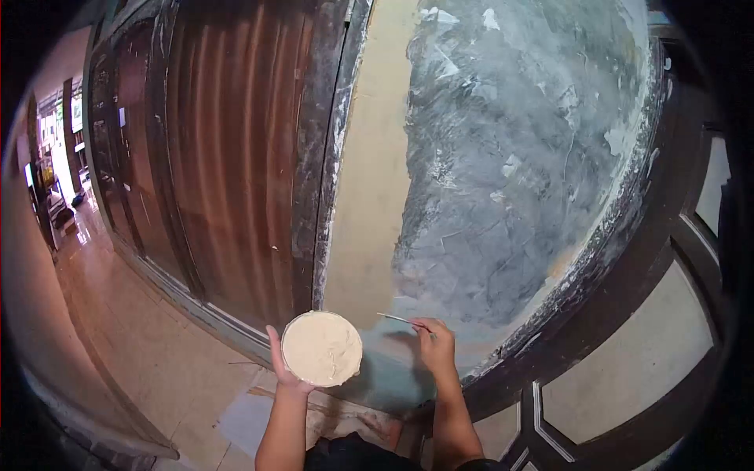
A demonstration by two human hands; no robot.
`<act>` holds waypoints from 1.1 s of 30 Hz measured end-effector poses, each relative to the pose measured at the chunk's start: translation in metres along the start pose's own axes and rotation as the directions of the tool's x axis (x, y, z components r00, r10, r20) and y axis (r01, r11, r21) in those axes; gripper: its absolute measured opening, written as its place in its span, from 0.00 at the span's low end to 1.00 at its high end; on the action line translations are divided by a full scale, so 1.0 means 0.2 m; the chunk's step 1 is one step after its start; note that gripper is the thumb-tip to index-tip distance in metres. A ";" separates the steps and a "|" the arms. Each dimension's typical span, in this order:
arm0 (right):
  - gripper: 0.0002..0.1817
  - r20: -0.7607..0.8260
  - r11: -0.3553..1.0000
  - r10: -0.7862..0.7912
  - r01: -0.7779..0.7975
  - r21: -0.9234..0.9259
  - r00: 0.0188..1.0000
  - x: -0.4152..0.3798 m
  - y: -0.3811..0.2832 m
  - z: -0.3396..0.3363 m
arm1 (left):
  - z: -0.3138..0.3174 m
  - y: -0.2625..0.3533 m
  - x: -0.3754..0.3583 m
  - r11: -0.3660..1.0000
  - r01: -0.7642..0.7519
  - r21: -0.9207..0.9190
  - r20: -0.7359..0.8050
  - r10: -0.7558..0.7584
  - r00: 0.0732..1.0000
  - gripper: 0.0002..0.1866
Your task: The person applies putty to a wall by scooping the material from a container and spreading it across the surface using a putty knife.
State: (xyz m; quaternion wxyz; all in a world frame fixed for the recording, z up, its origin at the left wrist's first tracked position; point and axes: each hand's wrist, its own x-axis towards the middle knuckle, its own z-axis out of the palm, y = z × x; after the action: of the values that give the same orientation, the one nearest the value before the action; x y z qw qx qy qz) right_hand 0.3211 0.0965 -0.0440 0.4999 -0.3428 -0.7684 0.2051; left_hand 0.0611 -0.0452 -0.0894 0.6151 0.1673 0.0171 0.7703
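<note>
My left hand [287,373] supports a round tub of thick cream-coloured paste [320,347], its thumb up along the left side. The paste has a smooth top with ridges and dents at the right. In my right hand [437,343] is a thin putty-knife-like tool [397,318], pinched near its reddish handle and seen edge-on, pointing left. Its pale tip is close to the lower end of a cream strip [369,180] on the wall. Right of that strip spreads a grey, patchy wall surface [503,180] with white flecks and scrape marks.
A dark wooden frame with brown ribbed panels [236,157] stands left of the strip. On the right is a dark panelled door [628,353] with pale insets. Tiled floor [157,345] runs back to a bright opening at far left. A pale sheet [247,420] lies below.
</note>
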 end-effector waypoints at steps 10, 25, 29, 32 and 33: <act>0.20 0.219 0.927 -0.344 0.368 -0.077 0.913 -0.01 -0.31 -0.07 | 0.07 -0.05 0.05 0.995 0.086 0.057 0.015 -0.087 0.996 0.58; 0.22 0.208 0.932 -0.337 0.357 -0.061 0.918 -0.02 -0.28 0.00 | -0.01 -0.07 0.05 0.997 0.079 0.024 -0.036 -0.078 0.996 0.60; 0.22 0.194 0.924 -0.340 0.365 -0.116 0.920 -0.01 -0.28 0.01 | 0.02 -0.07 0.05 0.999 0.033 -0.007 -0.019 -0.033 0.999 0.58; 0.21 0.182 0.913 -0.370 0.392 -0.110 0.911 0.02 -0.26 0.01 | 0.01 -0.06 0.06 0.998 0.044 0.043 0.038 -0.046 0.998 0.60; 0.21 0.185 0.905 -0.384 0.409 -0.119 0.904 0.02 -0.25 0.02 | 0.01 -0.06 0.06 0.998 0.060 0.034 0.063 -0.062 0.996 0.59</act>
State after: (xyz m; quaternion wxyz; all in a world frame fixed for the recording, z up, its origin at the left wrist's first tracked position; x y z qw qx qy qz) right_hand 0.3012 0.0658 -0.0100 0.4407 -0.1995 -0.8728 0.0649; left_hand 0.0703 -0.0301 -0.0881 0.6358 0.2011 0.0150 0.7451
